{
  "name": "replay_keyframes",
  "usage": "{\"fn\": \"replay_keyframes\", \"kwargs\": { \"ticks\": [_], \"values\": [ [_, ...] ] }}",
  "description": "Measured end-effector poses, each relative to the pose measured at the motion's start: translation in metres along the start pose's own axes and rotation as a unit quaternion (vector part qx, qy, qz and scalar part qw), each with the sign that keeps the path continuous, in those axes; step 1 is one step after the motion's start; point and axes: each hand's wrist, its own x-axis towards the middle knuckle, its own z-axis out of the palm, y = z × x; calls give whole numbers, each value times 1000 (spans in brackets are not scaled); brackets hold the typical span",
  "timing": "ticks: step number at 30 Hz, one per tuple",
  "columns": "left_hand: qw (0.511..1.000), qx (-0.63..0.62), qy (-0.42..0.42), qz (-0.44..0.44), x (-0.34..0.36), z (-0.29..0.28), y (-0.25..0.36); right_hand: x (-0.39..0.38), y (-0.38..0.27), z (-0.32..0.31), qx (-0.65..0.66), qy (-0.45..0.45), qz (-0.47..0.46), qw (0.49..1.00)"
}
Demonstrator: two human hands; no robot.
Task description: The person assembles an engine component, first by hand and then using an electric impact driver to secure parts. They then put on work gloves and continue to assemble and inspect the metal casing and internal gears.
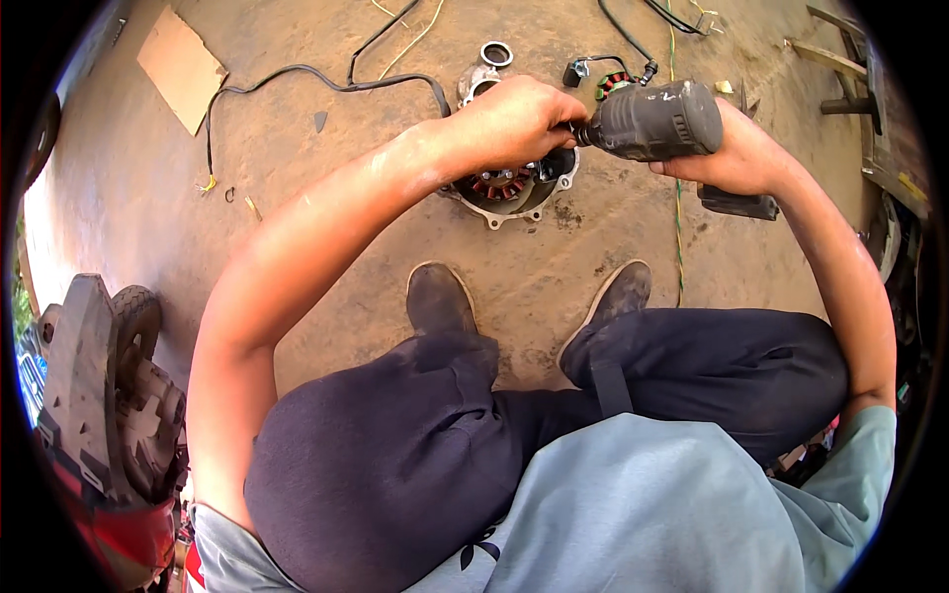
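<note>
Closest, a pale shirt and dark trousers, then a pair of shoes set apart on the floor. Just past the shoes, the housing, resting on the floor, with coils showing inside its rim and its far part covered by the left hand. Judging by the pose, drill work near the right edge of the housing. For a good result, better to line up the drill squarely with any fastener at its nose, seat the bit fully before pulling the trigger, press steadily along its axis, and start slowly, in short bursts. Best also to brace the housing against twisting, keep fingertips clear of anything spinning, and guard the coils from a slip. As for grip: right hand wrapped firmly around the drill, apparently on its handle, with the body almost level and pointing left. Left hand with fingers bent and close together at the drill's nose, seemingly touching; impossible to tell between a pinch on the nose, the bit or some small part. Farther off, a second set of coils, a metal ring, a black cable and, out left, cardboard.
</note>
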Motion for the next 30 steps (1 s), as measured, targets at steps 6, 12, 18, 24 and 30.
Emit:
{"fn": "replay_keyframes", "kwargs": {
  "ticks": [6, 12, 18, 24, 30],
  "values": [
    [996, -71, 13, -49, -4, -3, 4, -1, -9, -9, 2, 7, 8, 1000],
    [991, -104, 25, -86, -4, -6, -6, 9, -39, -18, 25, 14, 150, 988],
    [997, -60, 39, -35, -14, -1, 1, 2, -21, -6, -1, 19, 15, 1000],
    [967, -180, 158, -83, -19, -31, 25, -10, -27, -20, 140, 71, 88, 984],
    [959, -146, 236, -53, -37, -77, 83, -24, -25, -24, 389, 18, 1, 921]
  ]
}}
